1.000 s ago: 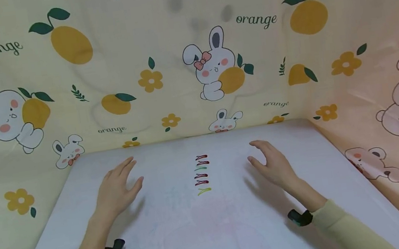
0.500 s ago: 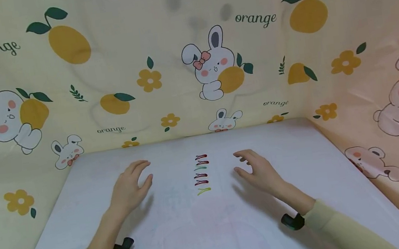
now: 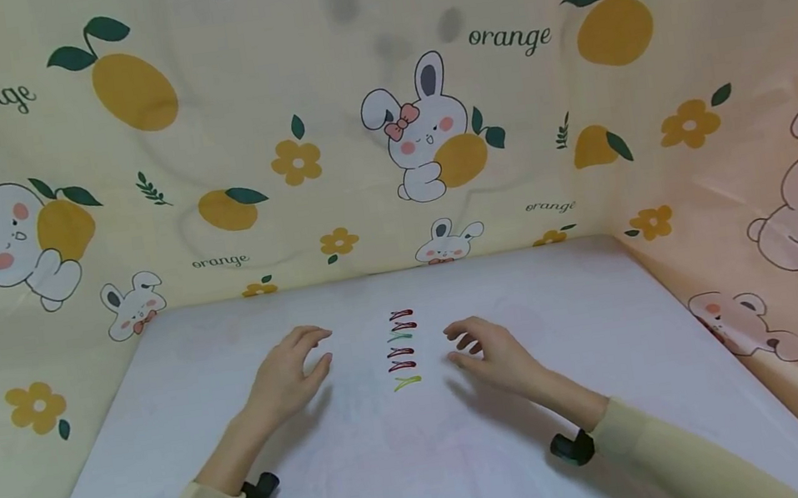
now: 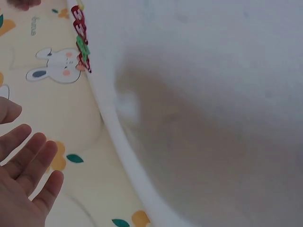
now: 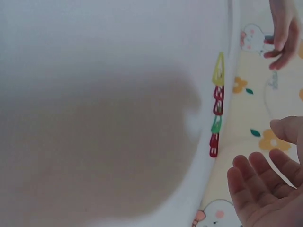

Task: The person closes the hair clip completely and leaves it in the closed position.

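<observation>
The left hand (image 3: 286, 382) and right hand (image 3: 499, 360) have moved inward toward the six unmoved snap hair clips (image 3: 405, 352), fingers (image 5: 239, 187) loosely bent and spread from the thumbs (image 5: 286, 130).

White table (image 3: 427, 464) before rabbit-print cloth (image 3: 347, 197)

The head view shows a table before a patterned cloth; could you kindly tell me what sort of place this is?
Probably a screened-off tabletop recording booth: a white table, a rabbit-and-orange cloth hanging behind it and along both sides, and small black wrist devices.
</observation>
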A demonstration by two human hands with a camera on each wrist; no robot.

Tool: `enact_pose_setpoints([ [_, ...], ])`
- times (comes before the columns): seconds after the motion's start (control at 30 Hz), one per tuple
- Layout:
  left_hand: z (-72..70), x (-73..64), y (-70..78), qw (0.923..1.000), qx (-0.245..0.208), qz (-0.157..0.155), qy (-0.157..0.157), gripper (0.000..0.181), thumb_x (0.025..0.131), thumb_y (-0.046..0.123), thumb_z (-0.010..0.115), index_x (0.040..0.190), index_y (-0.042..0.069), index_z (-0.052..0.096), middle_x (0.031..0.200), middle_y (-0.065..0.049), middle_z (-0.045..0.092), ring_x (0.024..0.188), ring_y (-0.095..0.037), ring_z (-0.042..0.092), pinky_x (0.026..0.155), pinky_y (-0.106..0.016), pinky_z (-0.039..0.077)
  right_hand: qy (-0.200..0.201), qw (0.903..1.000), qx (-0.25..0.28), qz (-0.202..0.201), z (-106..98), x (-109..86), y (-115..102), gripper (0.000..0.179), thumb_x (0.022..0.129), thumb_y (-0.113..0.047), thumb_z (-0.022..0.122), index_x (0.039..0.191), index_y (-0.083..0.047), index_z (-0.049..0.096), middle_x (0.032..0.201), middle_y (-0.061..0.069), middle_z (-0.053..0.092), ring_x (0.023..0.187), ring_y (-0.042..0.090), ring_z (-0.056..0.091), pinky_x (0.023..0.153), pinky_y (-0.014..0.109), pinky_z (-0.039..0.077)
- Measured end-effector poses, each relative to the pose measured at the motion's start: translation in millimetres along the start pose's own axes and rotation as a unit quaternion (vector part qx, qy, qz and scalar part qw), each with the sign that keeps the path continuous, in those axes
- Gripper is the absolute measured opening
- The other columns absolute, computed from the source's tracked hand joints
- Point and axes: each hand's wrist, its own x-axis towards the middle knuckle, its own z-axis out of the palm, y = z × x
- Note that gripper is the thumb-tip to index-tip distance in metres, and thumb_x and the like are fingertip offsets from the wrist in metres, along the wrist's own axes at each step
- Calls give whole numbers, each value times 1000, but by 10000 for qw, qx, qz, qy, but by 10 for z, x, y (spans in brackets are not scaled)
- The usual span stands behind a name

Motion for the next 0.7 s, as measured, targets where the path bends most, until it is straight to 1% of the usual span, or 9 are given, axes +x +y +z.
enact_pose_setpoints([
  [0.1,33,18,30,9998,52,33,-167,36,97,19,72,131,6,68,130,-11,66,114,-32,67,93,-53,56,-124,9999,106,-15,53,13,-10,36,95,-8,76,127,2,65,121,14,70,101,27,71,85,40,60],
  [0.23,92,42,58,9992,120,76,-362,36,97,19,72,131,6,68,130,-9,66,116,-31,67,95,-53,56,-305,9994,160,-85,124,32,-4,33,94,-5,75,125,2,65,120,15,70,99,28,71,83,38,60],
  [0.33,138,61,80,9985,44,62,-536,37,97,20,72,131,7,68,131,-8,66,112,-30,68,92,-51,57,-469,9987,194,-90,166,48,-9,31,94,-4,74,124,2,65,118,15,71,99,28,71,83,37,60],
  [0.47,198,89,121,9968,-137,-1,-787,38,98,21,71,134,8,67,133,-7,66,107,-27,68,88,-47,58,-709,9971,289,-2,209,74,-29,32,95,-4,74,125,3,65,115,16,71,99,27,71,84,36,60],
  [0.53,229,102,142,9958,-194,-41,-891,38,99,21,71,135,8,66,133,-6,66,107,-26,68,88,-46,57,-800,9963,314,45,230,94,-40,31,95,-4,73,125,2,65,114,15,71,98,26,70,85,36,60],
  [0.7,294,123,201,9936,-173,-101,-1110,38,100,23,69,136,10,66,133,-5,66,109,-24,68,89,-45,57,-946,9950,242,202,300,148,-55,26,95,-5,73,120,-1,68,111,9,71,96,20,69,83,32,59],
])
